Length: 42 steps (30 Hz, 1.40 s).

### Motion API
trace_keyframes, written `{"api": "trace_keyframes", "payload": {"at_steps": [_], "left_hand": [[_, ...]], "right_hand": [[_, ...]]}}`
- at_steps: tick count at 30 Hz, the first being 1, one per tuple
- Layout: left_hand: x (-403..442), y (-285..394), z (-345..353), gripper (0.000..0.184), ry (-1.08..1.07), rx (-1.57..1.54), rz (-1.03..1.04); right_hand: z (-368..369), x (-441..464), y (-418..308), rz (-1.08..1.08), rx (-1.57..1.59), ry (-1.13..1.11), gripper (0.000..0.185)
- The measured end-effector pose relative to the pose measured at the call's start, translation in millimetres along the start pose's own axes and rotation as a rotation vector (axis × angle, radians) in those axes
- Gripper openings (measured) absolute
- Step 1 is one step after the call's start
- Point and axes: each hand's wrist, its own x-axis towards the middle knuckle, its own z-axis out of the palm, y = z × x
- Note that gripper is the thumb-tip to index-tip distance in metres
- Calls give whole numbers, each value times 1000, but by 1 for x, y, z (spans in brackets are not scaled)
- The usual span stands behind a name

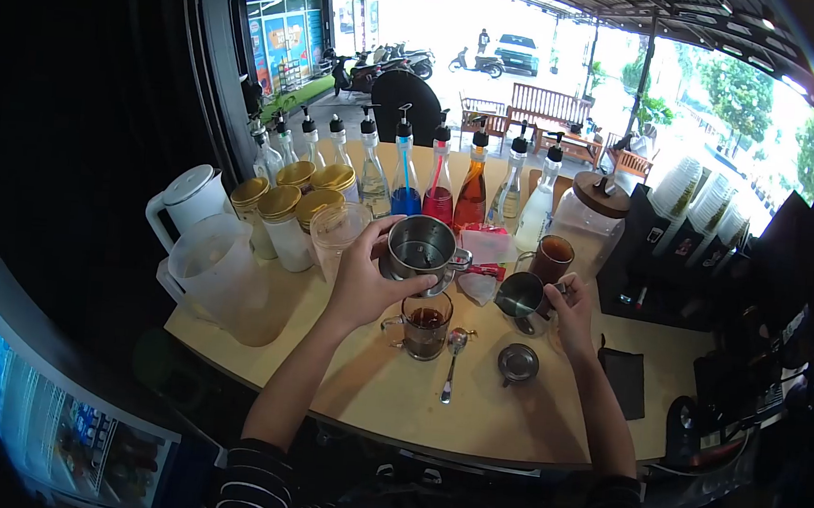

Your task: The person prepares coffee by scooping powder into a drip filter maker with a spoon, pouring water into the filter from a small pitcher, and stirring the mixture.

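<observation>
My left hand (368, 278) is closed around a metal coffee drip filter (421, 246), held up over a glass mug (424, 327) with dark liquid in it. The filter's wide rim plate shows beneath its cup. With fingers pinched at its handle, my right hand (573, 315) grips a small metal pitcher (520, 296), its mouth tilted toward me. A metal spoon (452, 363) lies right of the glass mug. Near my right forearm rests a small round metal lid (518, 364). Behind the pitcher stands another mug (554, 257) of brown liquid.
Several pump bottles (471, 192) line the counter's far side. Gold-lidded jars (280, 205) and plastic jugs (210, 264) stand at left. A wood-lidded jar (595, 211), a cup rack (677, 240) and a dark cloth (621, 382) are at right. Red packets (487, 271) lie behind the filter.
</observation>
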Motion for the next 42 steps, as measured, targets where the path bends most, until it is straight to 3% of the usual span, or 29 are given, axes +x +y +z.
{"api": "trace_keyframes", "payload": {"at_steps": [5, 11, 34, 42], "left_hand": [[2, 7, -3, 78, -31, -112, -87], [2, 7, -4, 82, -64, -200, -172], [-48, -39, 36, 83, 37, -197, -93], [-48, -43, 41, 80, 47, -216, -104]], "right_hand": [[-19, -3, 41, -23, -65, 1, 17], [-7, -16, 33, 4, -79, 77, 17], [-13, -41, 52, 98, -49, 106, 18], [-17, -27, 61, 71, -10, -8, 13]]}}
